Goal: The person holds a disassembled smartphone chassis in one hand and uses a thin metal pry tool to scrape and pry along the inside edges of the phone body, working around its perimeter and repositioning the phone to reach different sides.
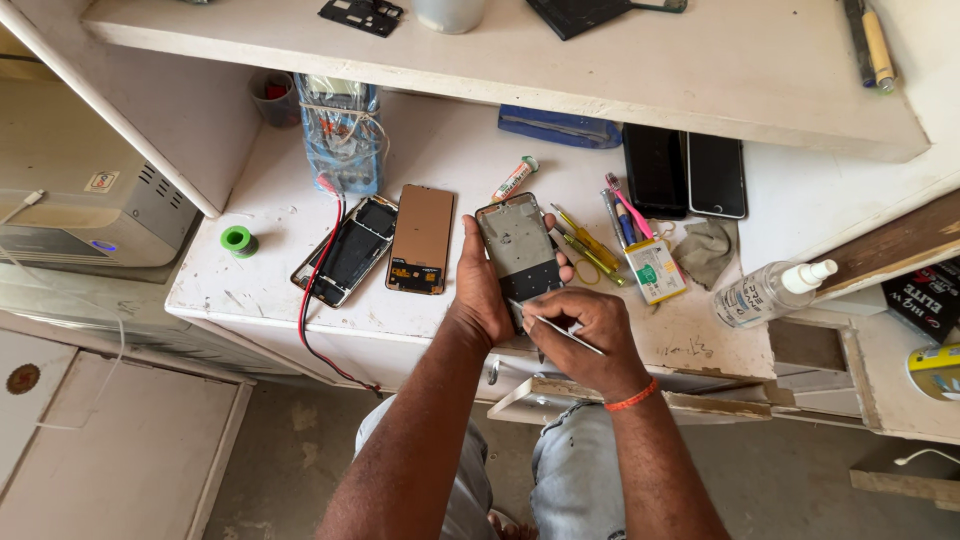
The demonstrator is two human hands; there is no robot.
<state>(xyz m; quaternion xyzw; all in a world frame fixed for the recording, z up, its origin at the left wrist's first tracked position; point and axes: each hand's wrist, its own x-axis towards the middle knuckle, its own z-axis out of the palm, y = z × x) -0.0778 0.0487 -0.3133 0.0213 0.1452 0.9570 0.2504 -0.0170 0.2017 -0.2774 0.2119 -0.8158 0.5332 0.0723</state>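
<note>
white and scuffed, the workbench is the work spot. over its front edge the left hand wraps tight around a phone frame, tilting it up so its inside shows. the right hand pinches thin tweezers, tip touching the frame's bottom. a copper back panel lies flat left of the frame.

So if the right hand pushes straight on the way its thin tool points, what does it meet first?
The right hand aims its thin tool up and left; the tip already seems to meet the lower end of the phone frame in the left hand, though depth is unclear.
</note>
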